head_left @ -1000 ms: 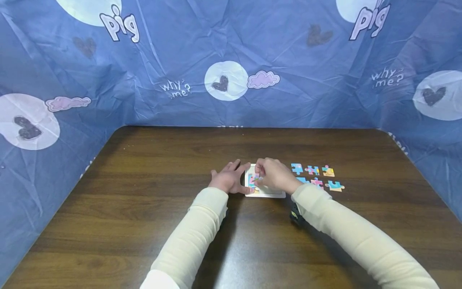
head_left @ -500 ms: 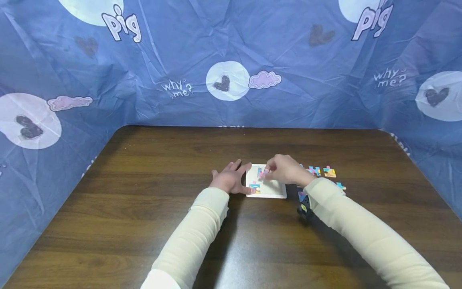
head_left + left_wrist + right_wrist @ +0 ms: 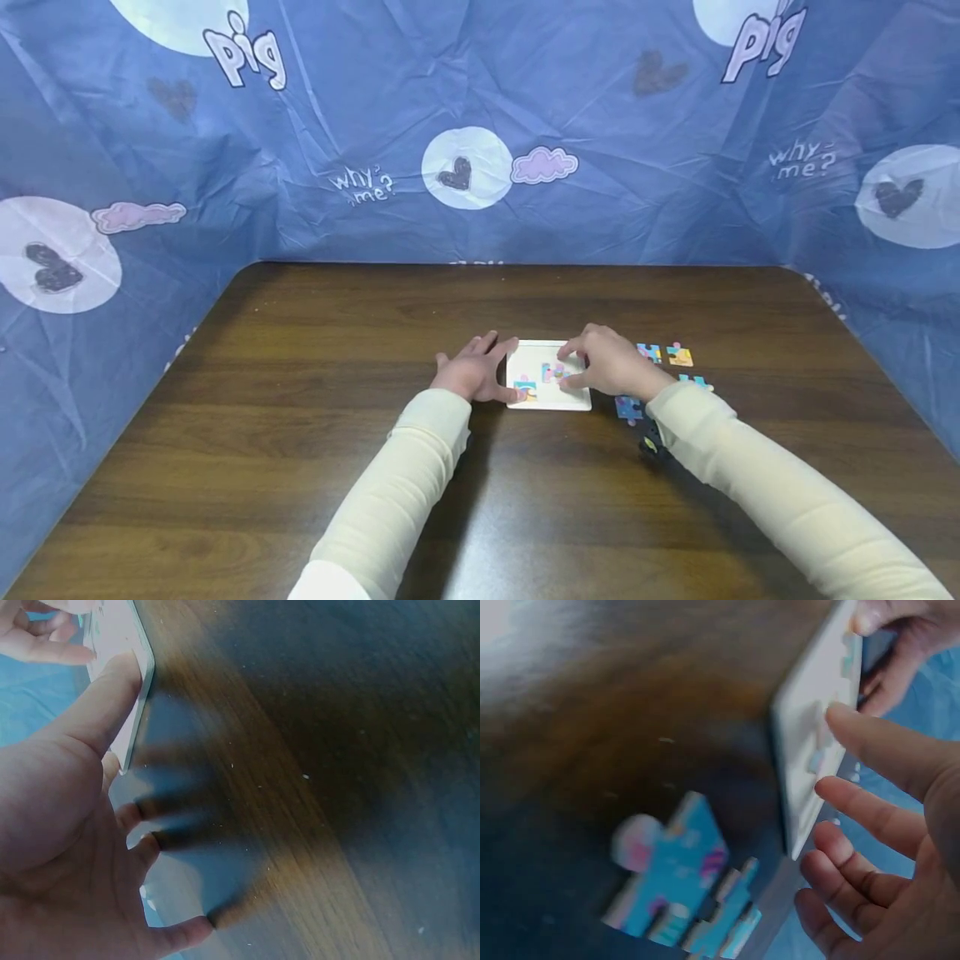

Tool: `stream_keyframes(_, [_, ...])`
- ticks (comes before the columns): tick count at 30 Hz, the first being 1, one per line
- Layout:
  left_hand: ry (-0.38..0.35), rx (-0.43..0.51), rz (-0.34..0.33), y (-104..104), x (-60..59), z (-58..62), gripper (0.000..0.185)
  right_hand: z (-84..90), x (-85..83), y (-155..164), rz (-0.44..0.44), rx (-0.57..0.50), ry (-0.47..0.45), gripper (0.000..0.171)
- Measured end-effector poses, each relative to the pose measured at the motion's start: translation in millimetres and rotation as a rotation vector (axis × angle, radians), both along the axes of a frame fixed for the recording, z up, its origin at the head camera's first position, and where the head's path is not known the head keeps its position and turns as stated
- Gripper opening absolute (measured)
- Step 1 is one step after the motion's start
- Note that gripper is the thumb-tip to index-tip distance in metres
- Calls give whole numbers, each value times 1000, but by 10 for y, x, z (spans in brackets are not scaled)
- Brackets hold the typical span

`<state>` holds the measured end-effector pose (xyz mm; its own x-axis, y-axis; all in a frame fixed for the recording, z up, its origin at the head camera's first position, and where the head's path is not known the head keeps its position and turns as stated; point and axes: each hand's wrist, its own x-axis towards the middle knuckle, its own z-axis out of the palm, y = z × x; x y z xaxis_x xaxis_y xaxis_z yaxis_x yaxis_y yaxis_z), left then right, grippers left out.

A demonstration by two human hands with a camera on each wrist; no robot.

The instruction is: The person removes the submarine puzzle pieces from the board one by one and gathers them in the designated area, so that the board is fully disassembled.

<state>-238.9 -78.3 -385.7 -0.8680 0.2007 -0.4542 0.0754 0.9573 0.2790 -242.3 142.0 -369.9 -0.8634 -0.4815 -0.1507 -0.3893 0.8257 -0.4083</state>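
Note:
A white puzzle tray (image 3: 543,401) lies on the table, with one jigsaw piece (image 3: 528,386) at its lower left corner and a pink and blue jigsaw piece (image 3: 552,372) near its middle. My left hand (image 3: 474,371) is spread at the left side, index finger and thumb over the tray's edge, the thumb at the corner piece. Over the right half of the tray is my right hand (image 3: 611,364), thumb and index finger parted beside the middle piece. In the right wrist view the thumb tip (image 3: 843,718) is close to that piece, and a gap shows between the fingertips.
Several loose jigsaw pieces lie right of the tray, among them a yellow one (image 3: 680,357) and a blue one (image 3: 628,407), partly behind the right forearm. The brown wooden table (image 3: 300,417) reaches back to a blue printed cloth (image 3: 480,233).
My right hand has lifted the pink and blue jigsaw piece from the tray's left side, carried it rightward to the middle and parted its fingers from it. The left hand has stayed put.

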Motion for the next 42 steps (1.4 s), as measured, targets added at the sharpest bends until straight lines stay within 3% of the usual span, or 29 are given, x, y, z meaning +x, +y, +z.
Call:
stream_keyframes(4, [3,3,0,-2,-13,-39,93,-70,24,6,19,1,81,39])
stream_keyframes(7, [6,7,-1,5,50,52,90,-84,25,5,30,-6,122,34])
stream_keyframes(11, [4,5,-3,3,92,124,90,-67,16,-34,37,-6,114,27])
stream_keyframes(17, [10,5,-8,21,58,59,89,-33,15,-45,41,8,104,24])
stream_keyframes(20, [2,9,-7,34,74,85,89,-7,16,1,42,-14,106,25])
stream_keyframes(31, [-34,20,-4,-19,-38,-19,93,196,129,397,21,-116,130,23])
stream_keyframes(42, [-38,28,0,-9,-58,-36,95,172,383,957,1,-119,167,22])
